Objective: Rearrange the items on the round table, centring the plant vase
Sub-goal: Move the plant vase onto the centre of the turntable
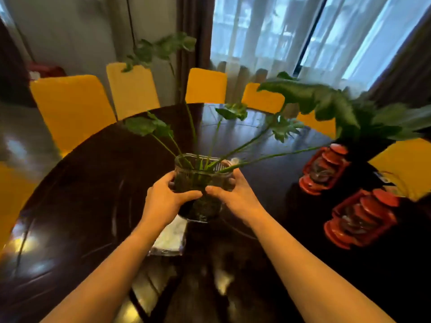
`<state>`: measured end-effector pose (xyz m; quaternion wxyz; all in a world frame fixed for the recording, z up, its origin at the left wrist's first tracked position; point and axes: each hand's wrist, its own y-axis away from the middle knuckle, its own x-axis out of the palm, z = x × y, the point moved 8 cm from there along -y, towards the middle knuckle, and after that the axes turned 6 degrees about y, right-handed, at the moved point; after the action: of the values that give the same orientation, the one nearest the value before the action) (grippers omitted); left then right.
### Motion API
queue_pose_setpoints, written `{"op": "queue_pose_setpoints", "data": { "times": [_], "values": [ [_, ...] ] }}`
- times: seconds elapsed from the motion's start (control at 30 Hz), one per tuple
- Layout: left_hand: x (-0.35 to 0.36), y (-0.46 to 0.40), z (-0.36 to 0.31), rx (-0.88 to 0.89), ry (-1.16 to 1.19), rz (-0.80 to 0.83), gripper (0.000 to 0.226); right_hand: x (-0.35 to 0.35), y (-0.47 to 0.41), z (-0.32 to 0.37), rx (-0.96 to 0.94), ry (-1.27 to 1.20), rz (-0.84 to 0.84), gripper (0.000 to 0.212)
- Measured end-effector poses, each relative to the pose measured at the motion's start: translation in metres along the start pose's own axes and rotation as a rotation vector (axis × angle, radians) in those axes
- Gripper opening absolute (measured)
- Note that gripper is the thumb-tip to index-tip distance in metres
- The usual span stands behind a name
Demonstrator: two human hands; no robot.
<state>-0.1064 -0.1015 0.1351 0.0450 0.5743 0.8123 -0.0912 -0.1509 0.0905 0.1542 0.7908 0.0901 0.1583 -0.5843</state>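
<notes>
A clear glass plant vase [200,176] with dark roots and long green stems sits between both my hands over the dark round table [93,183]. My left hand [166,201] grips its left side, thumb across the front. On the right side my right hand [235,194] wraps around it. Whether the vase base touches the table I cannot tell. Big green leaves [310,96] spread up and to the right. Two red lanterns stand on the table's right part, one farther [323,170] and one nearer [360,217].
A pale cloth or packet [169,238] lies on the table under my left wrist. Several yellow-covered chairs [72,108] ring the table's far side. Curtained windows [279,31] are behind. A glass object [394,183] shows at the right edge.
</notes>
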Motion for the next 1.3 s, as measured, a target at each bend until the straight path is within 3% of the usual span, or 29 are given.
{"op": "queue_pose_setpoints", "data": {
  "times": [0.1,0.23,0.4,0.5,0.63,0.77,0.97,1.3],
  "values": [
    [0.063,-0.011,-0.003,0.010,-0.027,0.040,0.060,-0.054,0.002,-0.032,0.039,-0.003,-0.092,0.059],
    [0.112,-0.017,0.004,-0.005,-0.043,0.087,0.077,-0.091,0.003,-0.061,0.062,-0.004,-0.145,0.055],
    [0.180,-0.029,0.010,0.018,-0.074,0.106,0.053,-0.141,-0.010,-0.101,0.090,0.017,-0.155,0.060],
    [0.209,-0.037,0.015,0.029,-0.072,0.119,0.054,-0.161,-0.020,-0.123,0.105,0.028,-0.147,0.064],
    [0.237,-0.051,0.026,0.016,-0.076,0.122,0.061,-0.180,-0.032,-0.140,0.105,0.012,-0.150,0.070],
    [0.258,-0.063,0.029,0.033,-0.052,0.124,0.047,-0.192,-0.047,-0.155,0.104,-0.042,-0.155,0.066],
    [0.281,-0.078,0.041,0.021,-0.022,0.128,0.045,-0.205,-0.069,-0.180,0.108,-0.043,-0.150,0.067],
    [0.307,-0.106,0.061,0.032,0.021,0.154,0.052,-0.216,-0.101,-0.213,0.134,-0.011,-0.137,0.075]
  ]
}}
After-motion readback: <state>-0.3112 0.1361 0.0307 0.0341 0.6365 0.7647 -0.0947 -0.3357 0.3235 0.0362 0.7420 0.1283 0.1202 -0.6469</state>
